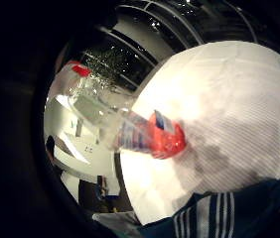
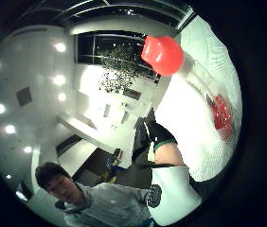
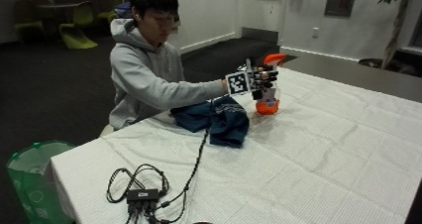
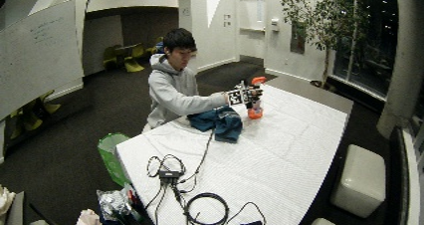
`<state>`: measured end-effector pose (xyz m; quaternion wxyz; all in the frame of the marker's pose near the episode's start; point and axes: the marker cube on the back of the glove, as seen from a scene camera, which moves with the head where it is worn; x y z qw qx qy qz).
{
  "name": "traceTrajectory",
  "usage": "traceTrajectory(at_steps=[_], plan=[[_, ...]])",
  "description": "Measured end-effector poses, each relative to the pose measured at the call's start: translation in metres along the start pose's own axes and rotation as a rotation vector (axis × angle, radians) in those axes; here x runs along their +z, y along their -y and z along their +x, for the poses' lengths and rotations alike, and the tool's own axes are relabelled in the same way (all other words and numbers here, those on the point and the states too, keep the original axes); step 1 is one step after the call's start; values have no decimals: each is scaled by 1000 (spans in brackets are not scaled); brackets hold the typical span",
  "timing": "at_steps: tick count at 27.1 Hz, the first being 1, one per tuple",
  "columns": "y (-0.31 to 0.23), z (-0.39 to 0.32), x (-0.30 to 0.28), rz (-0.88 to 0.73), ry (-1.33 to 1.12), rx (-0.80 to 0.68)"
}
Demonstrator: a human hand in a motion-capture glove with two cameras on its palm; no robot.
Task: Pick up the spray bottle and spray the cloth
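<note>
Across the white-covered desk (image 3: 330, 149), the person's gloved right hand (image 3: 262, 81) has its grip wrapped round the upper part of the spray bottle (image 3: 268, 87), grasping it upright. Whether its orange base touches the desk or sits just above it, I cannot tell. Its orange spray head (image 3: 275, 59) shows above the fingers. Just beside the bottle, nearer the person, the dark blue cloth (image 3: 216, 119) lies crumpled on the desk.
</note>
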<state>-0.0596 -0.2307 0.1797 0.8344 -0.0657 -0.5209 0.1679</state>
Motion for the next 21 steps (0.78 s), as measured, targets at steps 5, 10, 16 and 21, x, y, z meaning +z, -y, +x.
traceTrajectory(at_steps=[5, 10, 16, 21], plan=[[-12, -1, -5, -22, -7, -7], [-45, -7, -10, -181, -27, -41], [-32, -10, -10, -16, -82, -79], [-42, -11, -9, -41, -98, -92]])
